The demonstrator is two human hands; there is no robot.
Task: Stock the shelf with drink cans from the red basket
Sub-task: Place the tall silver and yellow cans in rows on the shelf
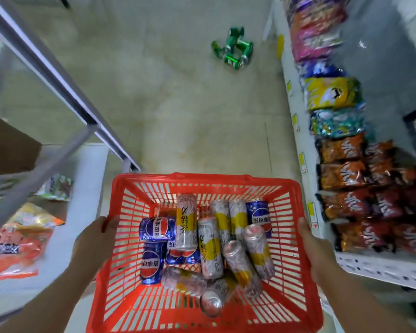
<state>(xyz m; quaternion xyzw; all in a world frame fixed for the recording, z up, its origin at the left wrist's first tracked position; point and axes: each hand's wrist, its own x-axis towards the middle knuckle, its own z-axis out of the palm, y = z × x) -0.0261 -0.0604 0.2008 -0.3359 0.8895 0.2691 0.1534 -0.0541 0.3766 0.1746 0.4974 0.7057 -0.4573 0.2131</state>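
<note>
A red plastic lattice basket is shown low in the view, apparently carried above a pale tiled floor. The left grip, a bare hand, is clasped over the basket's left rim. The right grip is clasped over the right rim. The hold on opposite sides is judged to keep the load level, so that nothing rolls out.

Inside the basket, blue cola cans and slim silver-and-yellow drink cans are heaped on their sides, one over another. No can is held by either grip, so stocking is judged not yet begun.

To the right, a white metal shelf is packed with rows of crinkled snack bags. To the left, a grey metal shelf frame is seen, blurred. Well ahead on the floor, a loose cluster of green cans is lying. Which shelf is meant for the cans cannot be told.
</note>
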